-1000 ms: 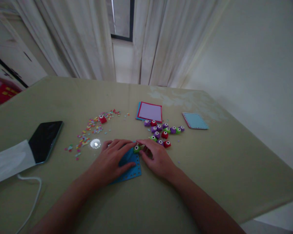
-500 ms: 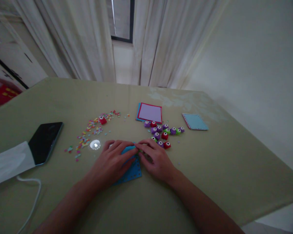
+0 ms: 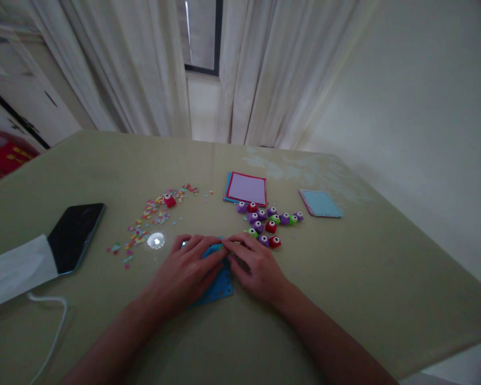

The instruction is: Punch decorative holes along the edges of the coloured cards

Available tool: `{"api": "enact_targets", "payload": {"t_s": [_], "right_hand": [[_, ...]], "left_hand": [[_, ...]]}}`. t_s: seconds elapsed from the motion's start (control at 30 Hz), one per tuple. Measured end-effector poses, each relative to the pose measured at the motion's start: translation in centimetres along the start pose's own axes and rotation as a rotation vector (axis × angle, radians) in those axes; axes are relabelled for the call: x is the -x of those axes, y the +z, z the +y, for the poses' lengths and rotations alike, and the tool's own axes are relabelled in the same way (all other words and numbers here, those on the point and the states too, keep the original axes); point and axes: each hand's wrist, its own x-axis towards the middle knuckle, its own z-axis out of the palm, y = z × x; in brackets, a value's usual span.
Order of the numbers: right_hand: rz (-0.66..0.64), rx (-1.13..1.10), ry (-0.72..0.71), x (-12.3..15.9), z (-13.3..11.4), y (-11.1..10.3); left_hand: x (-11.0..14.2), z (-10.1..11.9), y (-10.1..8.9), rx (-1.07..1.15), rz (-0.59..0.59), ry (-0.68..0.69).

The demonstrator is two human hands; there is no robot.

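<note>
A blue felt-like square with a row of small holes along its edge (image 3: pixel 221 284) lies on the table in front of me, partly covered by my hands. My left hand (image 3: pixel 190 267) rests over it, fingers curled round its upper part. At the square's upper right corner, the fingertips of my right hand (image 3: pixel 256 264) are pinched together and meet my left fingertips. A tiny greenish bit shows between them, too small to name. Just beyond my right hand sits a cluster of small red, purple and green one-eyed figures (image 3: pixel 271 226).
A stack of coloured squares (image 3: pixel 246 189) lies behind the figures, with a light blue square (image 3: pixel 320 203) to its right. Tiny coloured pieces (image 3: pixel 144 219) are scattered at left around a red figure (image 3: pixel 169 200). A phone (image 3: pixel 75 235) and white cable (image 3: pixel 60 326) lie further left.
The whole view has shifted slightly downward in the picture. Both hands keep nearly the same place at the blue square's corner, with only small finger movement.
</note>
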Motion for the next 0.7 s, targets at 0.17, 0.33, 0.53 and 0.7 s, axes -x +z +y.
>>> {"api": "enact_targets", "payload": {"t_s": [0.17,0.33,0.53,0.7], "right_hand": [[-0.025,0.009,0.012,0.09,-0.07,0.05],[-0.034,0.010,0.007,0.06,-0.20,0.06],[-0.047,0.026,0.014,0.05,-0.50,0.11],[-0.054,0.099,0.006,0.30,-0.63,0.58]], "left_hand": [[0.00,0.03,-0.07,0.026,-0.002,-0.004],[0.03,0.04,-0.08,0.036,-0.047,-0.032],[-0.02,0.18,-0.02,0.102,-0.056,-0.105],[0.09,0.11,0.12,0.149,-0.063,-0.167]]}}
